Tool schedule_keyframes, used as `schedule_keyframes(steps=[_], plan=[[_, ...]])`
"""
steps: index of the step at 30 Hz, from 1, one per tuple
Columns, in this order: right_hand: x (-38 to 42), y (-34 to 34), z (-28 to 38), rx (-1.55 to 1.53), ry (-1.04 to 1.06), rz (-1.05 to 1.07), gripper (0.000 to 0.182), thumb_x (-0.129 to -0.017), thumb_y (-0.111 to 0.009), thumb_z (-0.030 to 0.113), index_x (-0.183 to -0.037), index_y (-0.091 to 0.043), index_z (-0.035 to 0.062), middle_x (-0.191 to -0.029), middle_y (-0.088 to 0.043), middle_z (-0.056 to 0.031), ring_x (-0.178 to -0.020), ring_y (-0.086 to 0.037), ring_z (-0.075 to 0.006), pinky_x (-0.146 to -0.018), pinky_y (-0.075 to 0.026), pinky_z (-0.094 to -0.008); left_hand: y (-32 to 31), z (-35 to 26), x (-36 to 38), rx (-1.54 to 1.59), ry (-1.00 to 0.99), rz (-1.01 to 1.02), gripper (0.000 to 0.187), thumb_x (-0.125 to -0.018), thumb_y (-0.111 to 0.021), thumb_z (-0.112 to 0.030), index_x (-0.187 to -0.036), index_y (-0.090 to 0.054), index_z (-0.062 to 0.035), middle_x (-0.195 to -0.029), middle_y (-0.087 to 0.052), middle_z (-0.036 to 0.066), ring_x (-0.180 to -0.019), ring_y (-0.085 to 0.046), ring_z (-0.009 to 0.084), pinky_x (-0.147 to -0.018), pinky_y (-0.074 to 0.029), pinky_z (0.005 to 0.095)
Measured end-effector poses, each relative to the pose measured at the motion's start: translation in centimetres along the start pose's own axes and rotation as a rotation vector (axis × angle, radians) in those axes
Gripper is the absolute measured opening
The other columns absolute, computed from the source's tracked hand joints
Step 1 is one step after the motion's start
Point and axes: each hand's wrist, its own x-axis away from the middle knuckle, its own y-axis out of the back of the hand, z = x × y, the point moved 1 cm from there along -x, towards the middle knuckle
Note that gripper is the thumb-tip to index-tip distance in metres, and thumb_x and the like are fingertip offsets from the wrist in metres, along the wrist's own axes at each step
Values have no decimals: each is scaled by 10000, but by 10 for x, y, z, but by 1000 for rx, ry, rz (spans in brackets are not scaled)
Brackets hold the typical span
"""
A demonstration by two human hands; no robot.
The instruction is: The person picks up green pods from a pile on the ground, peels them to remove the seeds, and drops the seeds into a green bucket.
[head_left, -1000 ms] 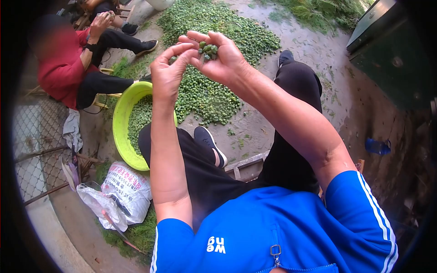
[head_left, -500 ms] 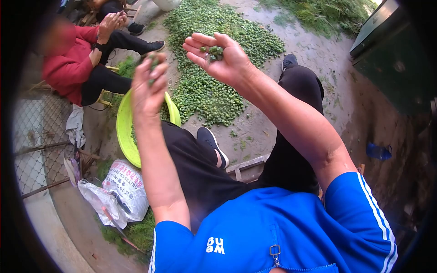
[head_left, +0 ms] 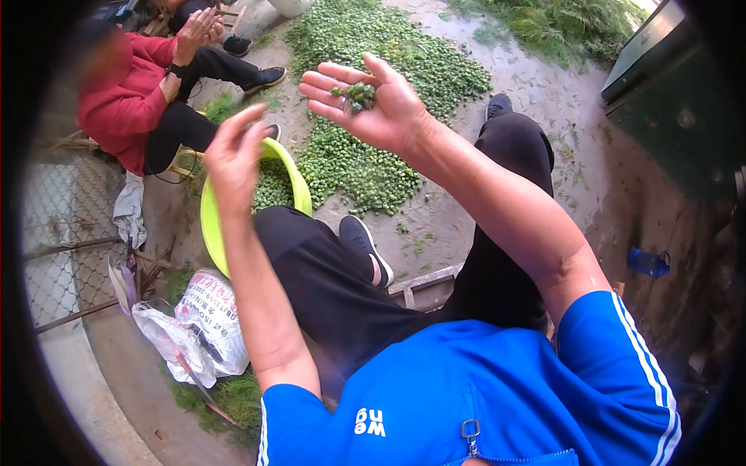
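Note:
My right hand (head_left: 369,109) is held palm up with its fingers stretched out to the left. A small heap of green rounded pieces (head_left: 360,96) lies on that palm. My left hand (head_left: 235,155) is raised over the near side of a lime-yellow bucket (head_left: 211,221). Its fingers are apart and slightly blurred, and I see nothing in them. Similar green pieces (head_left: 272,186) fill part of the bucket, which stands beside my left leg. Beyond my hands, a large pile of the same green pieces (head_left: 365,167) spreads over the ground.
A person in a red top (head_left: 128,97) sits at the left, hands together. Another person is partly visible behind. A white printed sack (head_left: 214,318) lies at my left. Feathery green branches (head_left: 552,27) lie at the back. A dark green cabinet (head_left: 668,101) stands at the right.
My left hand has moved left and slightly down, and its fingers have spread. The green bits seen at its fingers earlier are gone from view. My right hand has shifted slightly left.

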Motion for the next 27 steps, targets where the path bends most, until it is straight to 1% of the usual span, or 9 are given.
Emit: schedule_keyframes(steps=[3, 6, 9, 10, 12, 16, 18, 19, 27], plan=[[-9, 16, 2, -28, -33, 50, 564, -995, -289, 416, -1187, -487, -77, -1181, -510, -213, -1139, -476, -327, -1027, -377, -467, -62, -21, -11, -97, -299, 147, 255, -812, -615, 35, -1052, -658, -39, -1009, -634, 53, -816, -621, 116, -705, -487, 250], [-7, 14, 3, 39, 23, -34, 559, -990, -310, 426, -1170, -498, -69, -1115, -514, -196, -1089, -479, -296, -994, -412, -442, -85, -8, -13, -391, -392, 187, 269, -824, -605, 67, -1081, -624, -12, -1038, -616, 60, -824, -617, 104, -683, -485, 228], [-6, 15, 4, 55, -19, -38, 581, -1002, -271, 413, -1223, -479, -82, -1056, -542, -158, -1003, -519, -243, -939, -430, -384, -87, 9, -17, -39, -234, 124, 185, -829, -606, 31, -1005, -652, -8, -982, -632, 67, -801, -631, 118, -674, -508, 247], [-6, 15, 3, 68, -44, -6, 577, -1003, -268, 409, -1227, -477, -80, -1035, -540, -150, -967, -519, -234, -905, -439, -377, -81, 11, -16, 312, -12, 187, 160, -854, -596, 15, -1004, -649, 8, -987, -629, 57, -800, -627, 100, -670, -513, 235], [-7, 17, 1, 76, -41, -74, 567, -1005, -264, 403, -1229, -477, -73, -1002, -536, -141, -909, -511, -233, -853, -443, -368, -72, 8, -16, 421, 145, 259, 172, -868, -591, 3, -1030, -645, 19, -1007, -620, 49, -826, -622, 85, -680, -516, 228], [-11, 25, -3, 150, -81, 53, 563, -1005, -261, 392, -1217, -472, -85, -1104, -517, -192, -977, -523, -287, -902, -450, -407, -82, 16, -10, 379, 73, 289, 238, -847, -614, -3, -1083, -643, -5, -1006, -616, 53, -860, -621, 103, -712, -513, 234], [-12, 25, -10, 151, 1, -116, 572, -1003, -263, 391, -1217, -457, -102, -1142, -507, -227, -1067, -521, -323, -988, -424, -435, -85, 17, -7, 41, -99, 238, 304, -820, -635, -3, -1122, -642, -43, -1007, -612, 57, -873, -616, 126, -731, -507, 243], [-17, 28, -12, 122, -24, -124, 513, -999, -281, 392, -1096, -521, -51, -1052, -523, -166, -973, -543, -292, -908, -470, -426, -87, 19, -6, 20, -126, 236, 295, -794, -652, -7, -1084, -653, -57, -997, -612, 59, -868, -612, 146, -746, -501, 251], [-13, 27, -14, 94, -5, -137, 506, -1003, -266, 382, -1067, -512, -56, -1064, -524, -184, -959, -549, -289, -925, -466, -435, -89, 14, -5, 179, 2, 275, 182, -777, -620, 35, -954, -596, -4, -1004, -618, 47, -790, -604, 83, -710, -493, 224]])
